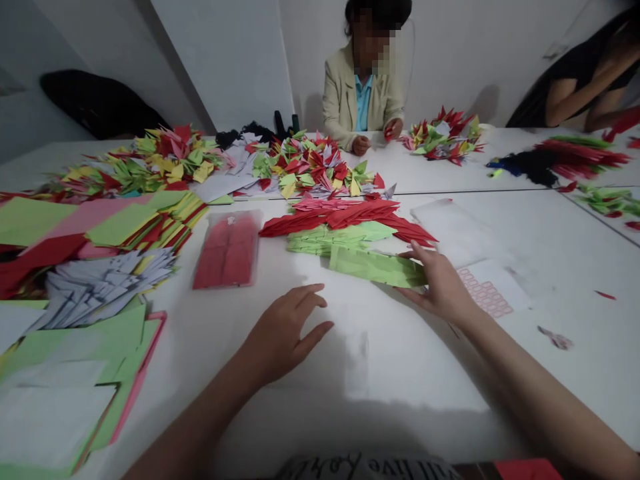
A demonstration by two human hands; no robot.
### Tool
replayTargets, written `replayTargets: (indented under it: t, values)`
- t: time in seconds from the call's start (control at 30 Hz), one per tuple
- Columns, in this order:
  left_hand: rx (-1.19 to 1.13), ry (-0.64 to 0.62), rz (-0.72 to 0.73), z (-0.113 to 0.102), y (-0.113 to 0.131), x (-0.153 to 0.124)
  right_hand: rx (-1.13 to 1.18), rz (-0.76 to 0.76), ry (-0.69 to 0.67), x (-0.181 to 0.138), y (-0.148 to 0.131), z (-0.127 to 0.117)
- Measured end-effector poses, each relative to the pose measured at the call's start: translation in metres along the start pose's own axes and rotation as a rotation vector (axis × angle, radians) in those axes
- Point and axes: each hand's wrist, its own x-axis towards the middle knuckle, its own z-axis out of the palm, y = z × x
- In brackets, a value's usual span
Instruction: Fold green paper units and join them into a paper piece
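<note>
My right hand (443, 283) grips the right end of a long row of folded green paper pieces (375, 267) lying on the white table (400, 373). My left hand (285, 330) rests flat on the table a little to the left of that row, fingers spread, holding nothing. Just beyond the row lie another green stack (340, 237) and red folded pieces (350, 217).
A red packet (227, 249) lies left of centre. Stacks of coloured paper sheets (100, 230) and grey folded pieces (105, 280) fill the left side. Heaps of folded pieces (313, 163) cover the far table. One person sits opposite, folding paper; another sits at far right.
</note>
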Motion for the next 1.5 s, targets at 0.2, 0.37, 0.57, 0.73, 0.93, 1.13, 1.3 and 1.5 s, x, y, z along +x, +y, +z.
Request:
replayTargets:
  t: [0.2, 0.37, 0.57, 0.73, 0.93, 1.13, 1.3, 1.5]
  values:
    - [-0.649, 0.07, -0.352, 0.031, -0.026, 0.002, 0.209, 0.06, 0.002, -0.014, -0.014, -0.011]
    - [-1.248, 0.094, -0.519, 0.045, -0.027, 0.016, 0.243, -0.123, -0.133, -0.003, -0.049, -0.022]
    - [-1.436, 0.156, -0.67, 0.049, -0.027, 0.013, 0.449, -0.054, 0.025, -0.003, -0.046, -0.037]
    - [-1.483, 0.161, -0.651, 0.05, -0.031, 0.012, 0.542, -0.033, 0.092, -0.01, -0.034, -0.036]
    - [-1.192, 0.229, -0.415, 0.05, -0.037, 0.012, 0.677, 0.151, -0.14, -0.008, -0.045, -0.033]
    - [-0.269, 0.136, 0.25, 0.031, -0.043, 0.007, 0.325, -0.037, -0.297, -0.014, -0.039, -0.021]
    - [0.069, -0.19, 0.23, 0.03, -0.055, -0.017, 0.225, -0.156, -0.492, -0.025, -0.04, -0.009]
    - [0.217, -0.267, 0.117, 0.043, -0.073, -0.038, 0.269, -0.136, -0.462, -0.033, -0.054, 0.015]
